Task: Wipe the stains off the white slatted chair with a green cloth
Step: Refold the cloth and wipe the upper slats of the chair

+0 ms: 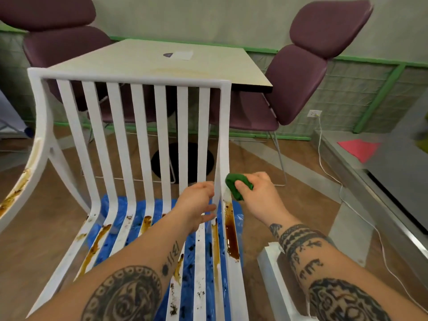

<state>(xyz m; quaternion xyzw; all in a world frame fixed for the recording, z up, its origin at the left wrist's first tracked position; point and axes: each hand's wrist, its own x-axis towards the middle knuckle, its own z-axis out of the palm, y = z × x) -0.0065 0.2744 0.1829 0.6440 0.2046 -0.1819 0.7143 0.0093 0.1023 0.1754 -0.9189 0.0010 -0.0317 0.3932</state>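
The white slatted chair [136, 112] stands right in front of me, its back facing away. Brown stains run along the seat slats, the darkest one [231, 235] on the rightmost slat, and more streak the left armrest [20, 186]. My right hand [257, 195] grips a bunched green cloth [234, 184] against the right edge of the chair, where back meets seat. My left hand [199, 202] rests on the slats just left of that edge, fingers extended toward it.
A blue plastic sheet [143, 212] lies under the chair. Behind it stand a beige table [162, 63] and two purple chairs [308, 66]. A white cable [333, 179] trails over the floor at right, beside a grey platform [382, 172]. The white right armrest [275, 274] is near my right forearm.
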